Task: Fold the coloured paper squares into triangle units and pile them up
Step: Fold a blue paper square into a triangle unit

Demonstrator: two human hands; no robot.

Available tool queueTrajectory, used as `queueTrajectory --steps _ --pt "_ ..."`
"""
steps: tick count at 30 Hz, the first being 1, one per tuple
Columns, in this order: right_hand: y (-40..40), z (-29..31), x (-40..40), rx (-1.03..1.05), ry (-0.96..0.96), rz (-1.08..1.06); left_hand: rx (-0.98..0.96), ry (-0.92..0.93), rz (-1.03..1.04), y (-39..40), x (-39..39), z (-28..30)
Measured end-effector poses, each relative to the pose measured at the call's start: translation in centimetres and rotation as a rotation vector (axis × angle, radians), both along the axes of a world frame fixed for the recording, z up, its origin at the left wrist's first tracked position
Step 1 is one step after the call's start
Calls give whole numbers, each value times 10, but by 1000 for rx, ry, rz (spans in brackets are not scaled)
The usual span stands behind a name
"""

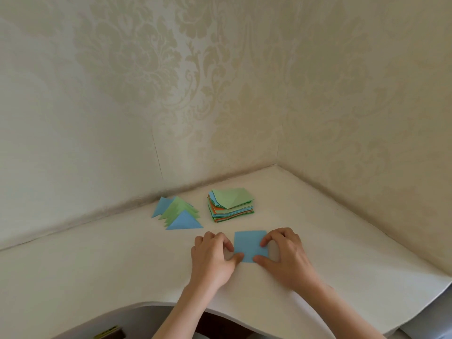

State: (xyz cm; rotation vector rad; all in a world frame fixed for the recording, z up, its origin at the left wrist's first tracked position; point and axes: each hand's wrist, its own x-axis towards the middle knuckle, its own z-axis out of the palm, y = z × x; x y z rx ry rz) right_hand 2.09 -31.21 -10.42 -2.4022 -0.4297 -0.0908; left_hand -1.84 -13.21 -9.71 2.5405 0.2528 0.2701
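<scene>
Two hands, left hand (pixel 212 255) and right hand (pixel 283 253), pin the flat blue paper square (pixel 250 245) to the white worktop (pixel 122 265). Your fingertips press its side edges, each grip bearing down rather than clamped, steadying it for folding.

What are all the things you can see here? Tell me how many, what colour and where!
blue paper square: one, blue, flat on the table between the two hands.
stack of paper squares: one stack, green, blue and orange sheets, behind the blue square, a creased green sheet on top.
pile of folded triangles: one pile, blue and green, left of the stack.
table: one, white, set in the corner.
wallpaper: cream with a flower pattern, behind the table.
left hand: one, thumb on the square's near left corner.
right hand: one, fingers and thumb on the square's right edge.
</scene>
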Motion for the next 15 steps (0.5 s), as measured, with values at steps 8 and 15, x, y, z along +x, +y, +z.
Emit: queueTrajectory --steps 8,15 --pt "-11 13 7 -25 171 92 -53 -59 -74 8 -2 2" --pt "-7 29 3 -2 197 69 142 -191 -194 -14 -4 0"
